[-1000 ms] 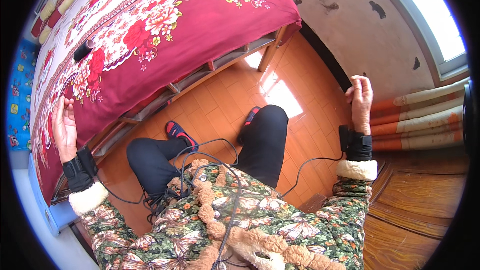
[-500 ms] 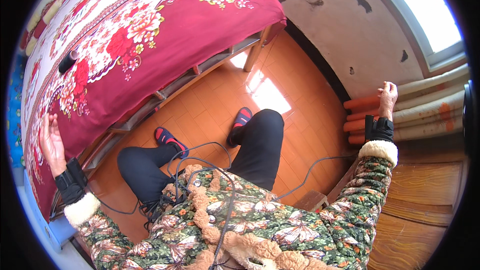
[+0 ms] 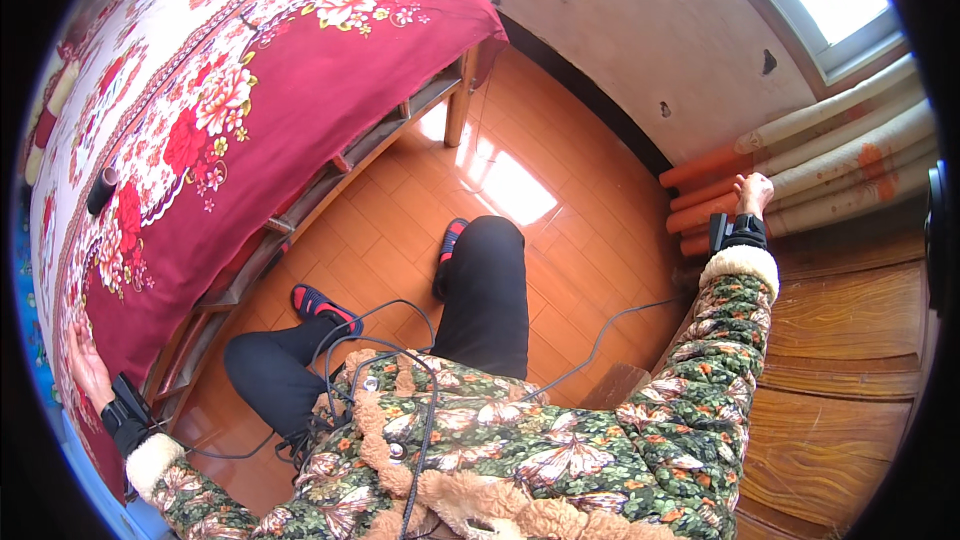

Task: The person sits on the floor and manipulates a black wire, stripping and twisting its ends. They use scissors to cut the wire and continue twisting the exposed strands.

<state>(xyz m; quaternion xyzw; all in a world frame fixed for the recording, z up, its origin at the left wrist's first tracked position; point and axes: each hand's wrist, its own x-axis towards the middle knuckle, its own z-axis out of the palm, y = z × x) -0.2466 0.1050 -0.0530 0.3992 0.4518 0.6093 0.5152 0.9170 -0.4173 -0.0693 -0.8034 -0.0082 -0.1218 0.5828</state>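
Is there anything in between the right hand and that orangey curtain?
No, nothing that shows is in the way. The right hand appears in front of the orange-and-cream curtain, with nothing seen between them. This view doesn't show for sure whether they touch.

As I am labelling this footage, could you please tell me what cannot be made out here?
Whether the right hand holds anything: head view; the curled hand hides its palm.
Whether the left hand touches the bedspread: head view; the camera angle leaves any gap unclear.
What the dark cylinder on the bedspread is: head view; too small.
The whole black object at far right: head view; the fisheye rim cuts it off.
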